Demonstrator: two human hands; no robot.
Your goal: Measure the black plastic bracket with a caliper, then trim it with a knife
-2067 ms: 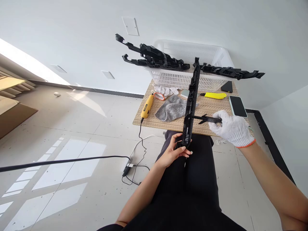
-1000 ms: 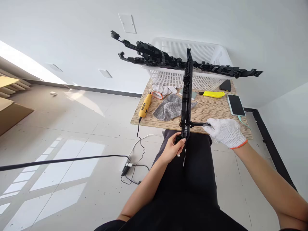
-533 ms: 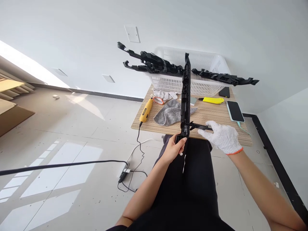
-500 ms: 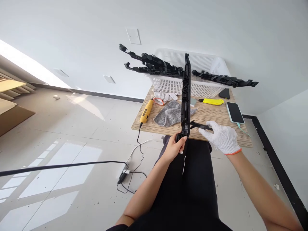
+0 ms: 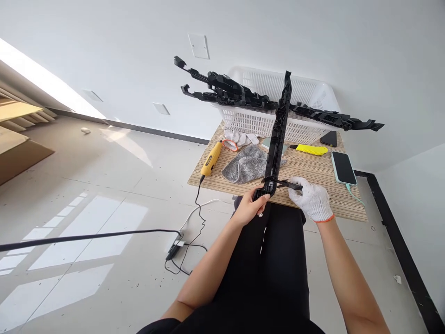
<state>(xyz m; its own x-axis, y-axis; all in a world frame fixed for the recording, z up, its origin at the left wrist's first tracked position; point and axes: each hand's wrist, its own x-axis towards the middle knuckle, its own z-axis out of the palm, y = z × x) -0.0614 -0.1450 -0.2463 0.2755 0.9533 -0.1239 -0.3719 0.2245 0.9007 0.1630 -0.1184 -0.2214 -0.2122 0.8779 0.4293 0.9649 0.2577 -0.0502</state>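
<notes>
On a wooden table (image 5: 320,174), a yellow power screwdriver (image 5: 211,159) lies left of a grey cloth (image 5: 243,168). The bare left hand (image 5: 248,211) is closed around the bottom end of a long black plastic strip (image 5: 279,134), which stands almost upright over the table's near edge, its top in front of a white basket (image 5: 257,123). To its right, the gloved right hand (image 5: 311,202) grips a slim black tool (image 5: 287,184) whose tip meets the strip just above the left hand.

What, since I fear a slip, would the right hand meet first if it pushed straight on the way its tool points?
The long black part, just above where the left hand grips; the dark tool in the right hand seems to touch it, though depth is unclear.
</notes>
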